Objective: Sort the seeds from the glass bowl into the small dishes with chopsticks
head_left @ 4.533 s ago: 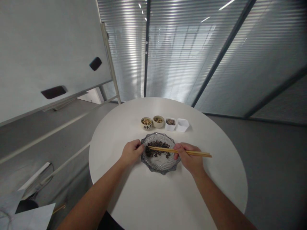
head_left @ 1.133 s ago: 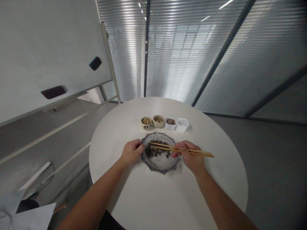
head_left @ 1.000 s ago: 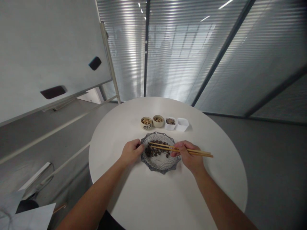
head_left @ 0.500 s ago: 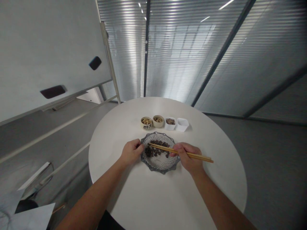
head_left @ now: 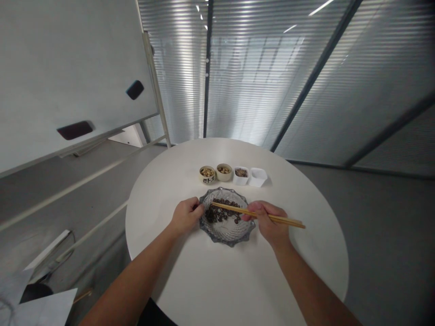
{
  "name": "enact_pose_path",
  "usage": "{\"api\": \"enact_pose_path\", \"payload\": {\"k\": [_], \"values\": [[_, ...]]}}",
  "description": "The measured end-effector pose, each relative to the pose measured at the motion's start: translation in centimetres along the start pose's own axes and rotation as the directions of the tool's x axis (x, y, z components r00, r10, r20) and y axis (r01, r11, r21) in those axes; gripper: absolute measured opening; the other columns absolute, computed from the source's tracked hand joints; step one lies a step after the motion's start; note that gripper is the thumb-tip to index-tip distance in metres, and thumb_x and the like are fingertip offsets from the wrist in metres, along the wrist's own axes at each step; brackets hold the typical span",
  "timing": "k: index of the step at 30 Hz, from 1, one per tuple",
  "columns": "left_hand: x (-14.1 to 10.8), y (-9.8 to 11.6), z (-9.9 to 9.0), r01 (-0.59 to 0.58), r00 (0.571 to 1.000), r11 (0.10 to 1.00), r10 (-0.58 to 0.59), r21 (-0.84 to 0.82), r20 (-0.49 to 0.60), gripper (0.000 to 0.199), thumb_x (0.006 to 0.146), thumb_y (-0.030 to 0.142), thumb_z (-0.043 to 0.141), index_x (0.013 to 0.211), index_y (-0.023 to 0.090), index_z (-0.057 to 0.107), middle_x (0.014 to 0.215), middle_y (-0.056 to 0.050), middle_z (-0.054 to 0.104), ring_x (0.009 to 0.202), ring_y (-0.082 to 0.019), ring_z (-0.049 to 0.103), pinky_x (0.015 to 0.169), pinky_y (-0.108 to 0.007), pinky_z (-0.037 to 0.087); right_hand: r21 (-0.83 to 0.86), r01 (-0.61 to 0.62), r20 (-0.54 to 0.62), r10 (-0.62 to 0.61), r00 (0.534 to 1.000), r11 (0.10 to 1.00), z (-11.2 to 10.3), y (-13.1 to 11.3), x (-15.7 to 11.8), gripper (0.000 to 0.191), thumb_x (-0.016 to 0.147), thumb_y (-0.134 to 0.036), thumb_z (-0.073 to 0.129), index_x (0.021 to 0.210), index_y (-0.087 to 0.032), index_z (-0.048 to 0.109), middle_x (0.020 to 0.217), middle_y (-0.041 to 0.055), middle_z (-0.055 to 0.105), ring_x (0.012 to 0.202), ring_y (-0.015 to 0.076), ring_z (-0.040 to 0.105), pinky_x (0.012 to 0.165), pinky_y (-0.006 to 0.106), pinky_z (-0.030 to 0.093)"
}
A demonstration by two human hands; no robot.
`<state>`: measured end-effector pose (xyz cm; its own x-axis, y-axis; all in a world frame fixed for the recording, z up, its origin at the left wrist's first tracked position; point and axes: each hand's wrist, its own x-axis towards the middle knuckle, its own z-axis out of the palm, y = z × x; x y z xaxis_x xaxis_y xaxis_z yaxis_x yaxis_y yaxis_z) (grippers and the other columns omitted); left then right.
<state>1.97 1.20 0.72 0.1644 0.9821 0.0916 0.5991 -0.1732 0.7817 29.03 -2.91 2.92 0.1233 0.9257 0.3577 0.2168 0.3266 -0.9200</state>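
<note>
The left hand (head_left: pixel 186 216) grips the rim of a glass bowl (head_left: pixel 228 236) of dark beans (head_left: pixel 222 216) on the tabletop (head_left: pixel 238 280); the right hand (head_left: pixel 272 222) clamps tan chopsticks (head_left: pixel 233 208) (tips close together) over the beans.

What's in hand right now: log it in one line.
left hand: holding glass bowl at rim | right hand: holding chopsticks | tips: at dark pieces in bowl | behind: round cups, white tubs

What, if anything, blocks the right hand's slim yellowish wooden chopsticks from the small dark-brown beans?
Nothing visible: the chopsticks extend from the right hand over the scalloped clear-glass bowl and its beans; contact is unclear.
</note>
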Motion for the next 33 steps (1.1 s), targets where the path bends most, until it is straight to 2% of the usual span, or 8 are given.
{"api": "enact_pose_path", "payload": {"k": [3,7,14,17,19,24,30,33], "values": [[0.0,-0.2,0.1,0.0,1.0,1.0,0.0,0.001,0.001,0.029,0.086,0.039,0.05,0.065,0.02,0.049,0.059,0.004,0.044,0.061,-0.012,0.042,0.058,-0.026,0.027,0.067,-0.04,0.044,0.037,0.998,0.997,-0.2,0.0,0.2,0.045,0.095,-0.06,0.058,0.079,-0.02,0.071,0.059,0.0052,0.073,0.053,0.0217,0.071,0.053,0.033,0.061],[0.1,-0.4,0.2,-0.001,1.0,1.0,0.001,0.006,-0.005,0.029,0.086,0.039,0.051,0.065,0.019,0.048,0.059,0.005,0.043,0.061,-0.012,0.042,0.058,-0.026,0.026,0.064,-0.015,0.039,0.013,0.999,0.998,-0.6,0.0,0.4,0.045,0.097,-0.059,0.056,0.08,-0.02,0.072,0.058,0.0033,0.069,0.052,0.0183,0.066,0.053,0.03,0.057],[0.1,-0.5,0.3,0.008,1.0,1.0,-0.008,-0.017,0.003,0.029,0.086,0.04,0.05,0.065,0.019,0.048,0.059,0.005,0.041,0.061,-0.012,0.041,0.057,-0.026,0.025,-0.111,0.007,-0.016,-0.009,1.0,0.994,-1.1,0.1,0.7,0.041,0.091,-0.055,0.063,0.072,-0.02,0.071,0.055,0.0008,0.062,0.047,0.0148,0.055,0.044,0.025,0.044],[0.1,-0.5,0.4,0.017,1.0,0.999,-0.017,-0.027,-0.004,0.03,0.086,0.041,0.051,0.065,0.02,0.047,0.059,0.005,0.041,0.061,-0.012,0.041,0.057,-0.025,0.026,-0.232,0.001,0.025,0.004,1.0,0.973,-1.4,-0.4,0.9,0.033,0.085,-0.049,0.071,0.069,-0.02,0.071,0.057,0.0014,0.064,0.052,0.0156,0.056,0.046,0.025,0.044],[0.1,-0.6,0.4,0.022,1.0,0.999,-0.022,-0.031,-0.011,0.03,0.086,0.041,0.051,0.065,0.02,0.047,0.059,0.005,0.041,0.061,-0.012,0.041,0.057,-0.025,0.026,-0.246,-0.019,0.078,0.039,0.996,0.969,-1.7,-0.7,1.0,0.029,0.082,-0.046,0.073,0.07,-0.02,0.071,0.059,0.0012,0.065,0.054,0.0154,0.055,0.047,0.025,0.043],[0.1,-0.6,0.4,0.012,1.0,1.0,-0.012,-0.026,-0.007,0.028,0.085,0.04,0.05,0.066,0.019,0.049,0.059,0.005,0.043,0.061,-0.012,0.043,0.058,-0.025,0.027,-0.144,-0.069,0.21,0.099,0.973,0.987,-2.2,-1.0,0.9,0.028,0.084,-0.046,0.072,0.076,-0.02,0.069,0.064,-0.0006,0.062,0.055,0.0134,0.054,0.049,0.023,0.044],[0.1,-0.5,0.3,0.002,1.0,1.0,-0.003,-0.02,-0.013,0.03,0.085,0.041,0.05,0.064,0.02,0.048,0.059,0.004,0.043,0.061,-0.012,0.043,0.058,-0.025,0.027,-0.011,-0.209,0.211,0.206,0.955,0.978,-2.3,-1.1,0.6,0.032,0.075,-0.048,0.08,0.079,-0.02,0.067,0.062,-0.0004,0.064,0.05,0.0136,0.057,0.046,0.025,0.05],[0.1,-0.5,0.3,-0.002,1.0,1.0,0.002,-0.015,-0.014,0.03,0.086,0.041,0.05,0.064,0.02,0.048,0.059,0.004,0.043,0.061,-0.012,0.042,0.058,-0.025,0.027,0.017,-0.187,0.219,0.179,0.959,0.982,-2.3,-1.2,0.5,0.029,0.074,-0.044,0.081,0.076,-0.02,0.066,0.062,0.0001,0.064,0.051,0.0143,0.058,0.047,0.026,0.051]]}}
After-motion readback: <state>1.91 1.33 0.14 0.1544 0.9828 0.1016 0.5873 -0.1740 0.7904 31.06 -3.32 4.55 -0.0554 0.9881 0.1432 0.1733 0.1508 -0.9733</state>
